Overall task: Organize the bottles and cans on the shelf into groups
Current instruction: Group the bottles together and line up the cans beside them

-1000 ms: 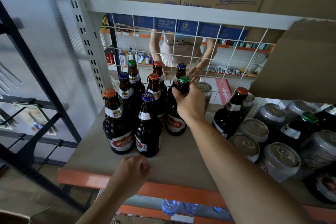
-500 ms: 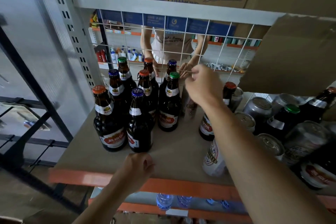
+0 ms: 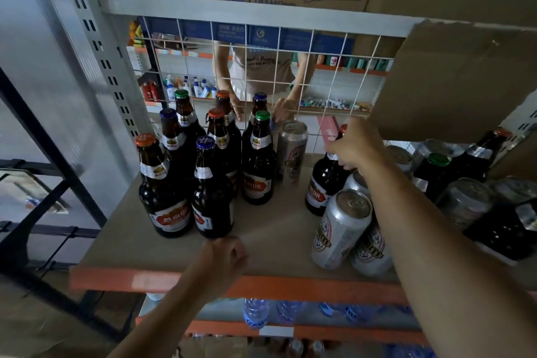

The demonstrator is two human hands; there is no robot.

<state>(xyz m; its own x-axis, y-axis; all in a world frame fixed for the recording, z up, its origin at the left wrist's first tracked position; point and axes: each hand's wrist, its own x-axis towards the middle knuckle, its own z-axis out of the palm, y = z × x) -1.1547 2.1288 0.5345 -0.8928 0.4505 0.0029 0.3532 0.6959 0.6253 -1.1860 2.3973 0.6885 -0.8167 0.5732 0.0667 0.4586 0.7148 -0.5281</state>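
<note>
Our right hand [image 3: 353, 145] has left the green-capped brown glass bottle [image 3: 259, 160] standing with the far-left cluster and now pinches the neck of the red-capped dark bottle [image 3: 324, 183] right of centre, likely next to join; left hand [image 3: 223, 256] rests curled, empty, on the tan shelf board [image 3: 276, 235]

Shelf [image 3: 279, 229] centre clear, perhaps.

The right hand [image 3: 356, 144] covers the neck and cap of a dark bottle [image 3: 324, 183], so whether its fingers close on it cannot be told. The right edge cuts off the farthest cans [image 3: 465, 206], which are blurred, and the cardboard flap [image 3: 459, 81] hides the shelf's far right corner.
</note>
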